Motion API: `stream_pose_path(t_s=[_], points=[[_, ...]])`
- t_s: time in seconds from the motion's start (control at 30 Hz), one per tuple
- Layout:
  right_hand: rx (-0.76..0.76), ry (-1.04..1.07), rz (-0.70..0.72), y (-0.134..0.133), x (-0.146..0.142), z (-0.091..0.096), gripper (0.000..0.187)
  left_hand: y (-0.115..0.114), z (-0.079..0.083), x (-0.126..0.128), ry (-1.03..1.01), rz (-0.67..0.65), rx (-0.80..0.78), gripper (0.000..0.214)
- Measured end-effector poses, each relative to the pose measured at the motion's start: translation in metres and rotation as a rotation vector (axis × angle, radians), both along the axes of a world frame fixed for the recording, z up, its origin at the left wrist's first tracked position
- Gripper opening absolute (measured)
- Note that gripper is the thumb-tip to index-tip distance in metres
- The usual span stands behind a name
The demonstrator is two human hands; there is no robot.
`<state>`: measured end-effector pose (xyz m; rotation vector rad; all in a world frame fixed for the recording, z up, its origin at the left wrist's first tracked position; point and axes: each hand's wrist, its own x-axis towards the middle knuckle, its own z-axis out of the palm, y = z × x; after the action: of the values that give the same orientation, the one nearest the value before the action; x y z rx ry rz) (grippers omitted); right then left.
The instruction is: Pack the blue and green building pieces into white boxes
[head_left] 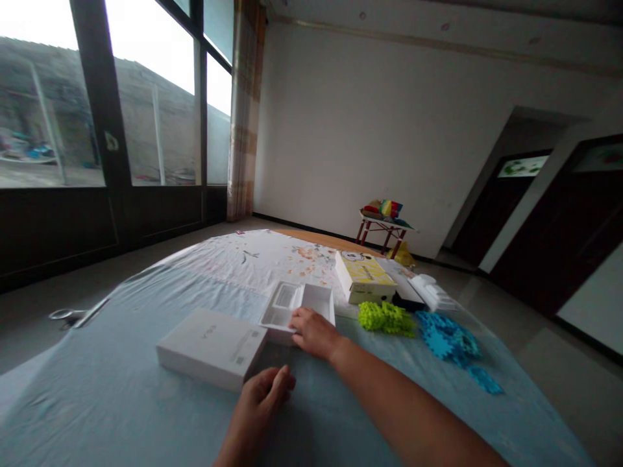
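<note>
Right hand (314, 332) is seen in the head view laid on the near rim of the white tray (299, 303), fingers pressed together; whether the rim is pinched cannot be told. The left hand (256, 392) is curled closed on nothing, just beside the near corner of the white box (211, 347) lying on the blue cloth (97, 389). Tray and box are judged light, thin-walled and easily dented, and best held by the side edges, not the hollow middle.
</note>
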<state>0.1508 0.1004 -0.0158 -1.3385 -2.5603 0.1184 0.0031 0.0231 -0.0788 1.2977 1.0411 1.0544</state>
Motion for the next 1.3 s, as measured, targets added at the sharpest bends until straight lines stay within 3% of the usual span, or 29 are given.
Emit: stream_pose_path(t_s=[0.27,0.57,0.83,1.03,1.17,1.3], points=[[-0.013,-0.033,0.16,-0.036,0.047,0.002,0.018,-0.002,0.005,-0.001,0.059,0.003,-0.007,0.047],[0.005,-0.079,0.157,-0.054,0.043,0.006,0.015,-0.002,0.004,-0.002,0.039,-0.022,-0.018,0.047],[0.007,-0.069,-0.033,-0.084,0.026,0.006,0.014,0.0,0.011,-0.002,0.035,0.025,-0.058,0.052],[0.011,-0.065,-0.09,-0.089,0.014,0.012,0.021,0.005,0.003,-0.005,0.039,0.055,-0.078,0.054],[0.092,0.163,-0.148,-0.097,0.039,0.019,0.04,0.002,0.002,-0.006,0.089,0.072,-0.056,0.055],[0.162,0.275,-0.401,-0.102,0.083,0.014,0.037,-0.006,0.011,-0.001,0.147,0.089,0.053,0.048]])
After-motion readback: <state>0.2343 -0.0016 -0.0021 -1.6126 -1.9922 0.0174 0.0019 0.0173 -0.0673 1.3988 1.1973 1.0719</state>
